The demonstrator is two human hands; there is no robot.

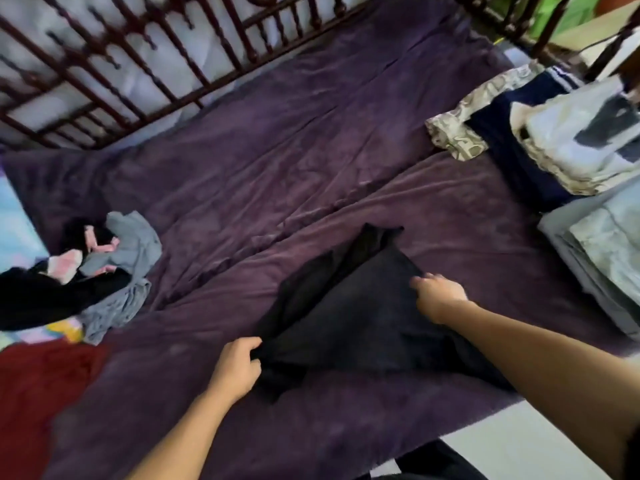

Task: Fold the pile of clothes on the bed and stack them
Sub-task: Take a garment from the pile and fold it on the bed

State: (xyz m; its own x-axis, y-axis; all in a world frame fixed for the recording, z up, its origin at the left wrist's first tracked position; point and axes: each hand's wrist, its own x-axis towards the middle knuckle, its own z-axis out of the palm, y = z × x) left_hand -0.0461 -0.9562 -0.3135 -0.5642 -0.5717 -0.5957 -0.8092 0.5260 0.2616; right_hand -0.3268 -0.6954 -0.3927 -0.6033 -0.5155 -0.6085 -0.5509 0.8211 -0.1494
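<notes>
A black garment (349, 306) lies partly spread on the purple bed cover (277, 150) near the bed's front edge. My left hand (237, 367) grips its near left corner. My right hand (438, 297) pinches its right edge, fingers curled into the cloth. At the left of the bed sits a loose pile of unfolded clothes (90, 268): grey, black and pink pieces tangled together. On the right stand folded clothes: a stack with navy and patterned pieces (540, 133) and a pale grey-blue stack (602, 258) closer to me.
A dark red metal bed frame (145, 64) runs along the far side. A red cloth (38, 393) lies at the lower left. White floor (519, 445) shows beyond the bed's front edge.
</notes>
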